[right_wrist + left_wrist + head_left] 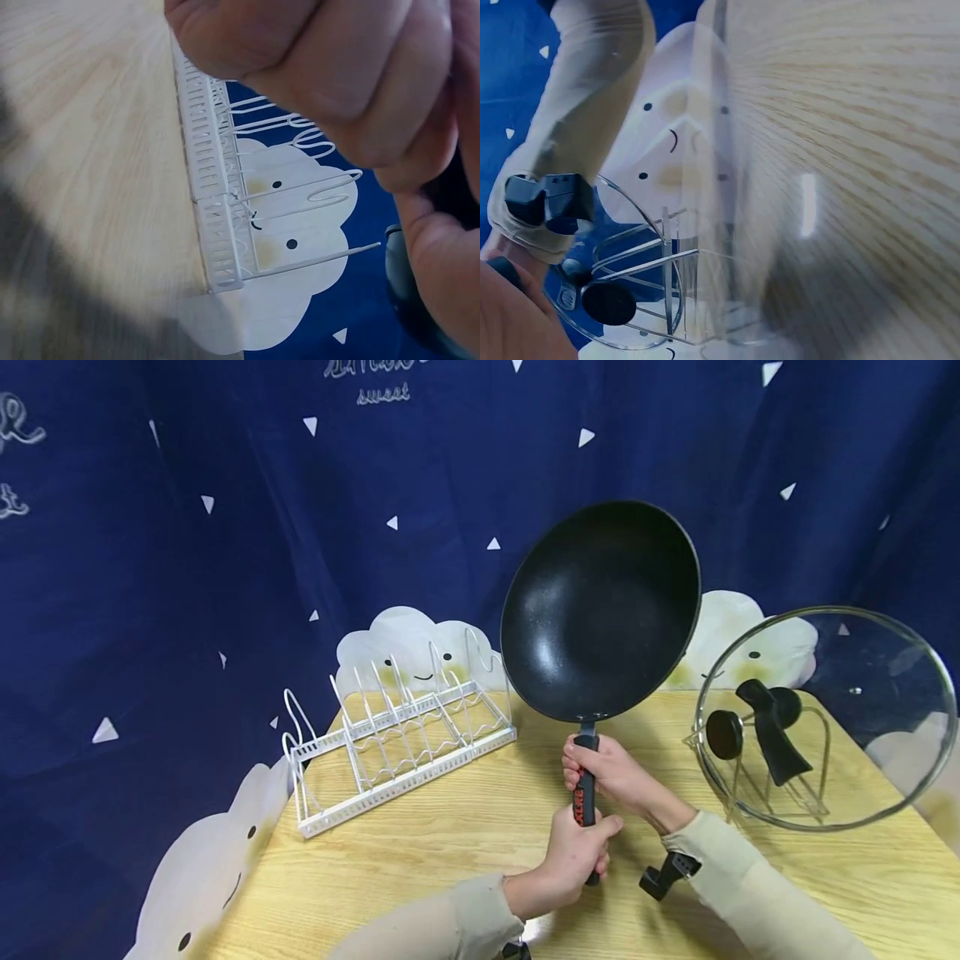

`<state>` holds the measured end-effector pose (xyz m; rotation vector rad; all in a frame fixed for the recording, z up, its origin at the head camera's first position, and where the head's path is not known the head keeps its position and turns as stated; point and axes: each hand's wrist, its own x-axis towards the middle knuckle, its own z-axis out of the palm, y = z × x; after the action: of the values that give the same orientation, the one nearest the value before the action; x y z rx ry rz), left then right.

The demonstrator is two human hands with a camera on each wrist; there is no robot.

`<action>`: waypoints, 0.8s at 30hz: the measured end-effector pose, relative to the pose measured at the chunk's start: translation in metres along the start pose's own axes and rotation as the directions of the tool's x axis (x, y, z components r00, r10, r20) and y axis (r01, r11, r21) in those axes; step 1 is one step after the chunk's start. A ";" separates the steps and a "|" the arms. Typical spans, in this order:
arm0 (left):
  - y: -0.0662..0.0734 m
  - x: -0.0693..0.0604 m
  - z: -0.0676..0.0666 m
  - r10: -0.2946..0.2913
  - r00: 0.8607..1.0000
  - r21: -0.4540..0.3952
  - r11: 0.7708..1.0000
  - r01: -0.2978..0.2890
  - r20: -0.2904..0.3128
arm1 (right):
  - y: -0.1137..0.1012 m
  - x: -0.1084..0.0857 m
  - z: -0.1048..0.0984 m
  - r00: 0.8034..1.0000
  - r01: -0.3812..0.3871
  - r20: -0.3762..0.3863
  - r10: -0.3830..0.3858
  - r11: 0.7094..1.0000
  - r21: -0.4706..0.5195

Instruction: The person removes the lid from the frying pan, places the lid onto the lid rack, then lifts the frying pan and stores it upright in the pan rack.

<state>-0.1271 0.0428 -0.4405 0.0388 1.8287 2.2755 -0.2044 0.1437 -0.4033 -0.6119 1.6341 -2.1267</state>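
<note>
A black frying pan is held up above the table, its dark inside facing me and its handle pointing down. My right hand grips the upper part of the black handle, close to the pan. Below it, my left hand is wrapped round the lower end of the same handle. In the right wrist view, curled fingers fill the top. Only part of a hand shows at the lower left of the left wrist view, and the pan is out of sight there.
A white wire rack with upright dividers stands on the wooden table at left. On the right, a glass lid with a black knob leans upright in a small wire stand. A dark blue curtain hangs behind.
</note>
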 end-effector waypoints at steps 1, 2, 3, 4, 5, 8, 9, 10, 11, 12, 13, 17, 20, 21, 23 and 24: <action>-0.001 0.001 -0.001 0.006 1.000 -0.006 1.000 -0.006 -0.002 | -0.001 0.000 0.001 1.000 -0.010 -0.008 0.010 1.000 -0.025; -0.002 0.001 -0.001 0.011 1.000 -0.013 1.000 -0.011 -0.001 | -0.001 0.001 0.001 1.000 -0.020 -0.013 0.019 0.999 -0.047; -0.002 0.001 -0.002 0.012 1.000 -0.024 1.000 -0.012 0.000 | -0.002 0.001 0.002 0.999 -0.029 -0.018 0.028 0.998 -0.064; -0.002 0.001 -0.003 0.012 1.000 -0.036 0.999 -0.012 0.002 | -0.003 0.001 0.002 0.999 -0.036 -0.021 0.034 0.996 -0.077; -0.003 0.001 -0.003 0.011 1.000 -0.051 0.999 -0.011 0.002 | -0.004 0.002 0.003 0.999 -0.042 -0.023 0.040 0.995 -0.087; -0.003 0.001 -0.005 0.005 1.000 -0.085 0.996 -0.005 -0.002 | -0.005 0.003 0.005 0.998 -0.057 -0.018 0.056 0.993 -0.100; -0.002 0.000 -0.005 0.001 1.000 -0.092 0.996 -0.001 -0.006 | -0.006 0.004 0.006 0.998 -0.061 -0.012 0.060 0.993 -0.103; -0.002 0.000 -0.006 0.000 1.000 -0.096 0.995 -0.001 -0.010 | -0.006 0.005 0.007 0.998 -0.063 -0.006 0.063 0.992 -0.111; -0.002 0.000 -0.006 -0.002 1.000 -0.100 0.995 0.001 -0.013 | -0.007 0.006 0.008 0.998 -0.065 -0.002 0.065 0.991 -0.118; -0.002 0.000 -0.007 -0.003 1.000 -0.105 0.994 0.001 -0.013 | -0.008 0.006 0.010 0.998 -0.067 0.003 0.068 0.990 -0.127; -0.002 -0.001 -0.007 0.000 1.000 -0.112 0.994 -0.002 -0.013 | -0.009 0.007 0.011 0.998 -0.067 0.005 0.069 0.987 -0.145; 0.000 -0.001 -0.008 0.024 1.000 -0.147 0.989 -0.025 -0.010 | -0.014 0.011 0.018 0.998 -0.062 -0.009 0.062 0.971 -0.230; 0.003 -0.002 -0.010 0.040 0.999 -0.181 0.983 -0.039 0.001 | -0.018 0.014 0.022 0.998 -0.060 -0.017 0.057 0.956 -0.286; 0.004 -0.003 -0.010 0.042 0.999 -0.195 0.980 -0.040 0.006 | -0.019 0.015 0.023 0.998 -0.062 -0.018 0.059 0.953 -0.298; 0.006 -0.004 -0.012 0.042 0.999 -0.225 0.974 -0.038 0.014 | -0.022 0.017 0.026 0.998 -0.064 -0.010 0.064 0.948 -0.311; 0.007 -0.005 -0.013 0.044 0.999 -0.240 0.970 -0.039 0.017 | -0.023 0.018 0.027 0.998 -0.063 -0.002 0.065 0.945 -0.320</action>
<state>-0.1256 0.0284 -0.4363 0.0636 1.5439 2.4975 -0.2053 0.1176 -0.3732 -0.6514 1.9853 -1.8235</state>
